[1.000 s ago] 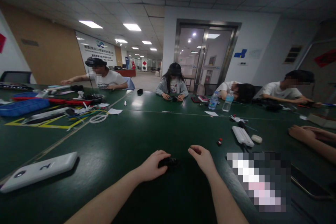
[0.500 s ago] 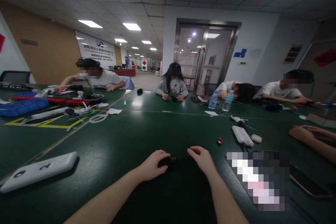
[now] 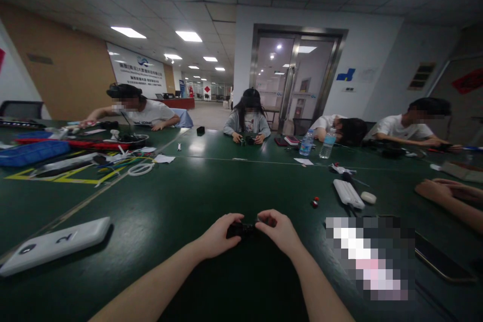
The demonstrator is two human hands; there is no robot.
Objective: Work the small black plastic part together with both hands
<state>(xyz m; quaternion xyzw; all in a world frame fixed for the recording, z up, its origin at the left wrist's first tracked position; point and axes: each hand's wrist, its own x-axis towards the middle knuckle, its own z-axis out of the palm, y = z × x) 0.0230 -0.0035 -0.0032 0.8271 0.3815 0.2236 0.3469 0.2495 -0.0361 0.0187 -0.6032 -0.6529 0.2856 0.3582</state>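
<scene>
My left hand (image 3: 221,235) is closed around a small black object (image 3: 246,229), thumb below it and fingers above. Its right end sticks out from the grip, with faint light marks on it; its kind is not clear. My right hand (image 3: 277,231) has thumb and fingers pinched together at that right end. Whatever sits between those fingertips is too small to make out. Both hands are low over the dark green table (image 3: 211,186).
A white device marked 2 (image 3: 60,245) lies left. To my right are a tiny red-and-black item (image 3: 314,202), a white power bank (image 3: 347,193), a white earbud case (image 3: 368,197) and a phone (image 3: 445,257). Another person's hands (image 3: 439,193) rest at far right; several people sit opposite.
My right hand has moved left, from apart to the right end of the black object. The left hand keeps its hold in nearly the same place.
</scene>
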